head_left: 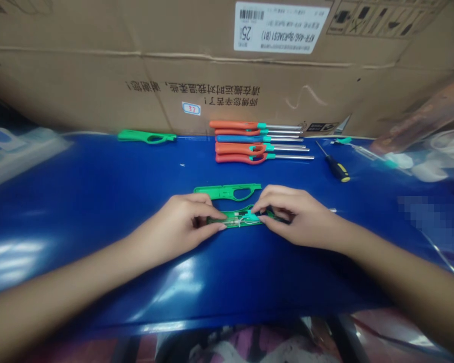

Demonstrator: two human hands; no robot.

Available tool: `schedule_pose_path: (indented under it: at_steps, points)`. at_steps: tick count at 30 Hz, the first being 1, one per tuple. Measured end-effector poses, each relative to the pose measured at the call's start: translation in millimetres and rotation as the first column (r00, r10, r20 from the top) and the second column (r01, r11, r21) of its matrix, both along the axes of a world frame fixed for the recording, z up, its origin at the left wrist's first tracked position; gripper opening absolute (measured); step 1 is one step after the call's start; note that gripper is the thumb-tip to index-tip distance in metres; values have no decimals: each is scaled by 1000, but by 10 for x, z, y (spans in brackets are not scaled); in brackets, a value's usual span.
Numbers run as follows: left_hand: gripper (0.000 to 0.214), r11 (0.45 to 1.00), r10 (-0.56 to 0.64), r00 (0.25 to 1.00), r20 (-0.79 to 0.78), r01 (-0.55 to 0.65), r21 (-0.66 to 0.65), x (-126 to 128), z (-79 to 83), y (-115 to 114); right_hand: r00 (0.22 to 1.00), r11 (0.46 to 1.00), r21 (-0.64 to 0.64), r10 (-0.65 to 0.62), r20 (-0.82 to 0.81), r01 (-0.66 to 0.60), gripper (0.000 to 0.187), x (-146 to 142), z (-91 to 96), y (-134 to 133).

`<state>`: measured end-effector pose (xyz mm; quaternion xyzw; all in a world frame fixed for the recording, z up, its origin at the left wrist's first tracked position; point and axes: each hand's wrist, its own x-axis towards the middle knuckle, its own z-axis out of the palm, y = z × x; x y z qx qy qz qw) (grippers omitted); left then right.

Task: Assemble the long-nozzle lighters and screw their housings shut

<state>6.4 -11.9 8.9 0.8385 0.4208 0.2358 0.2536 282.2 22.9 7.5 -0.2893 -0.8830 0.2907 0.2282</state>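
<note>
Low over the blue table, an opened green stick lighter (232, 222) lies between my hands, its inner parts and thin wires showing. My left hand (185, 219) grips its left end between thumb and fingers. At the other end, my right hand (298, 214) pinches around the teal trigger part (249, 216). Part of the metal tube shows beyond my right hand; the rest is hidden by it. Just behind lies a loose green casing half (229, 192), inner side up. Neither hand touches that half.
Several orange lighters (238, 159) and a blue lighter (238, 138) are lined up behind. A green casing piece (146, 136) lies back left. A screwdriver (336, 169) and clear plastic bags (431, 161) are at right. A large cardboard box (98, 75) walls off the back.
</note>
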Motion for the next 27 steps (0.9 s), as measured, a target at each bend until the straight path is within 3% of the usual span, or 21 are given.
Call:
schedule_pose_path:
  at_steps: [4, 10, 16, 27]
  points:
    - [17, 1000, -12, 1000, -8, 12, -1, -3, 14, -5, 989, 996, 25, 85, 123, -89, 18, 39, 39, 2]
    - [22, 999, -31, 999, -8, 31, -17, -4, 28, -14, 960, 984, 137, 75, 270, -115, 26, 48, 80, -20]
    - [18, 999, -14, 1000, 2, 14, -44, -18, 15, 15, 877, 923, 287, 97, 470, -256, 48, 69, 109, -44]
    - [15, 998, 8, 1000, 23, -7, -60, -22, -28, 32, 880, 913, 287, 137, 454, -291, 50, 65, 111, -43]
